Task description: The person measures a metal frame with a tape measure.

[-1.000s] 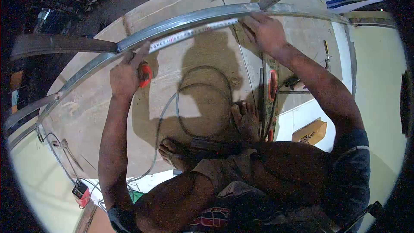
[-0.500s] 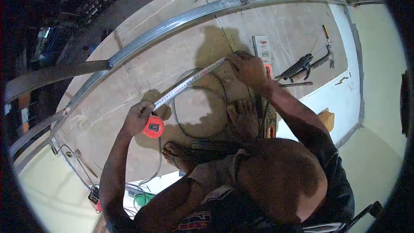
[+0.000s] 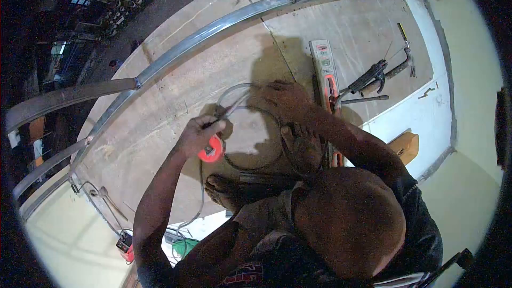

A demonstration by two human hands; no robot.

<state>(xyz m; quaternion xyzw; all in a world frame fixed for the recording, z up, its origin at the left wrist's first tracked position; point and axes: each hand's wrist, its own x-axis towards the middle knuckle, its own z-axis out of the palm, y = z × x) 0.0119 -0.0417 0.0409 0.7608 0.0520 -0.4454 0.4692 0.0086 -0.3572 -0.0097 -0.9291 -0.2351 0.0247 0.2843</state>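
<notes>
My left hand (image 3: 197, 134) is closed around a tape measure (image 3: 213, 149) with a red case, above the plywood floor. A short length of its blade (image 3: 233, 106) slants up and right towards my right hand (image 3: 288, 101). The fingers of that hand look closed at the blade's far end, though they are partly blurred and shadowed. Beneath the blade lies a loop of grey cable (image 3: 250, 167), close to my bare feet. Just right of my right hand, a long spirit level (image 3: 323, 58) with red grips lies on the plywood.
A curved metal rail (image 3: 213, 36) crosses above the plywood (image 3: 176, 88). At right lie a black welding electrode holder (image 3: 369, 79), a metal rod (image 3: 365, 99), a screwdriver (image 3: 402, 33) and a yellowish wooden block (image 3: 406, 147). A hammer-like tool (image 3: 113, 202) rests at lower left.
Both hands have come closer together, and the exposed blade is much shorter. The left hand moved right and up with the case; the right hand moved down and left.
</notes>
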